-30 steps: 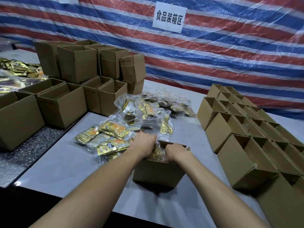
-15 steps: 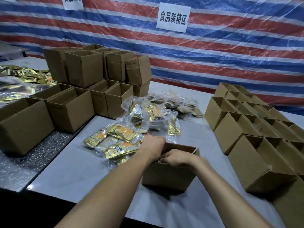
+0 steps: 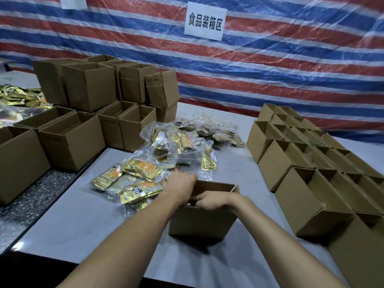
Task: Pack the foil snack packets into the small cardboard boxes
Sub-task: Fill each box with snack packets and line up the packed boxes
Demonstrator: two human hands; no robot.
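Note:
A small open cardboard box [image 3: 202,222] stands on the grey table in front of me. My left hand [image 3: 182,184] is at the box's left rim, and its fingers reach down inside, hidden behind the back of the hand. My right hand [image 3: 215,200] lies across the box opening, fingers pointing left and dipping onto the contents, which barely show. Gold foil snack packets [image 3: 143,170] in clear plastic bags lie heaped just left of and behind the box.
Rows of open empty boxes [image 3: 307,196] fill the right side of the table. More stacked boxes [image 3: 89,88] stand at the back left, with larger ones [image 3: 70,140] on a lower speckled surface. Loose gold packets [image 3: 19,98] lie far left. A striped tarp hangs behind.
The bag of packets that stuck out between my hands has sunk into the box. My right hand has slid left across the opening, and my left hand has shifted to the left rim.

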